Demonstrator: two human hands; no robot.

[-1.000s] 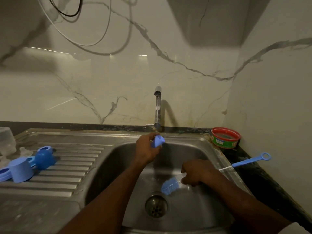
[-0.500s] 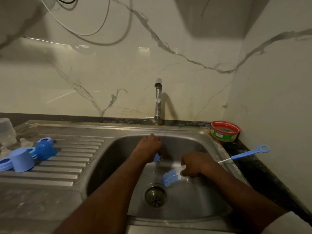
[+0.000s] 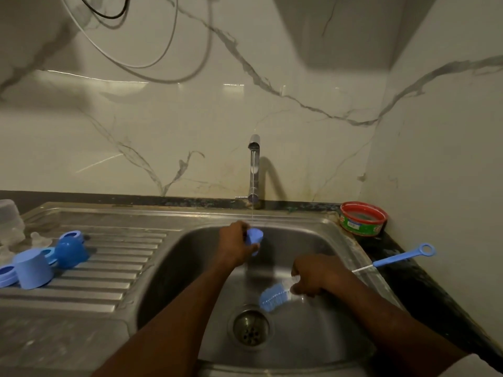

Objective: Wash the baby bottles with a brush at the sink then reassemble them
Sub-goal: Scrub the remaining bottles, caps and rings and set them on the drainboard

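Two hands are over the steel sink basin right now. The left hand has its fingers wrapped around a small light-blue bottle cap, holding it up under the thin stream of water coming off the tap. The right hand is lower in the basin, fingers curled tight around the bottle brush just behind the bristles, so the blue bristle head pokes out to the left, just above the drain. The brush's long blue handle with the ring at the end sticks out over the sink's right edge onto the dark counter.

Over on the ribbed draining board to the left there's a bunch of blue bottle parts: an upside-down light-blue cap, a darker blue dome cap, and a couple of blue collar rings. A clear bottle sits at the far left edge, kinda blurry. A red-rimmed green tub is in the back right corner by the wall.
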